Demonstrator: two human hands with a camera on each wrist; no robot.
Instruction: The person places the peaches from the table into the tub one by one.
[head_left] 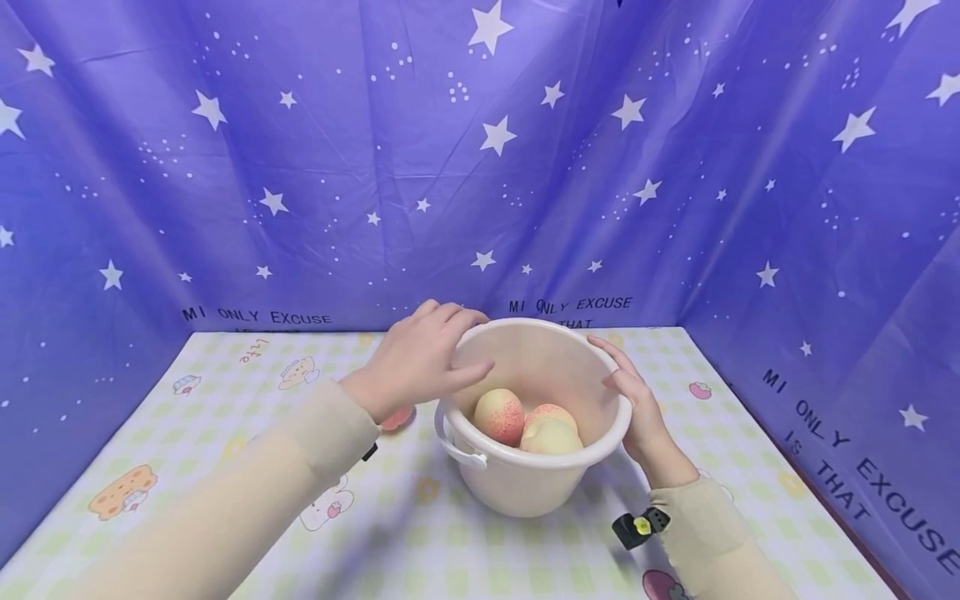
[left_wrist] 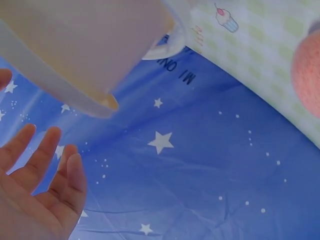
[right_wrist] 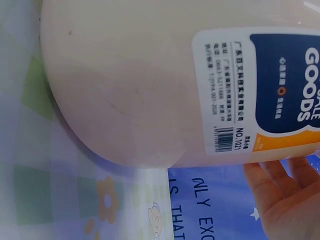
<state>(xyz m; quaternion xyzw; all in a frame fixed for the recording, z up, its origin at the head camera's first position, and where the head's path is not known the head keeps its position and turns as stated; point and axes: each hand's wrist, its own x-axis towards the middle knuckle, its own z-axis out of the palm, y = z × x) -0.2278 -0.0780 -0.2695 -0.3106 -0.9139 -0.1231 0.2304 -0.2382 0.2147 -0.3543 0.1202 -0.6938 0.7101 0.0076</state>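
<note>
White plastic forms the bucket (head_left: 517, 487), which stands on the tabletop (head_left: 225, 400) and serves as the centre of everything else. Inside the bucket, low down, lie a red-speckled peach (head_left: 498, 416) at its left, a pale yellow peach (head_left: 552, 438) at its near right, and a partly hidden peach (head_left: 553, 411) just behind the pale one. Of the two hands, the right hand (head_left: 637, 408) grips the bucket's right side, thumb over the rim and fingers against the outer wall. The left hand (head_left: 422, 357) is at the bucket's left rim, released and holding nothing, its fingers spread; the left wrist view shows a gap between its fingertips and the rim. On the bucket's near left hangs a white handle (head_left: 463, 455), and its outer wall carries a navy, white and orange label (right_wrist: 220, 95) reading "GOODS". Left of the bucket, partly covered by the left hand, sits a pinkish-red round fruit (head_left: 397, 418). Cream sleeves (head_left: 720, 542) reach toward the bucket from both sides, with a black device (head_left: 641, 527) at the right wrist. Under the bucket spreads green-and-white check with cartoon prints; behind it hangs a violet-blue curtain (head_left: 420, 150) with white stars.
</note>
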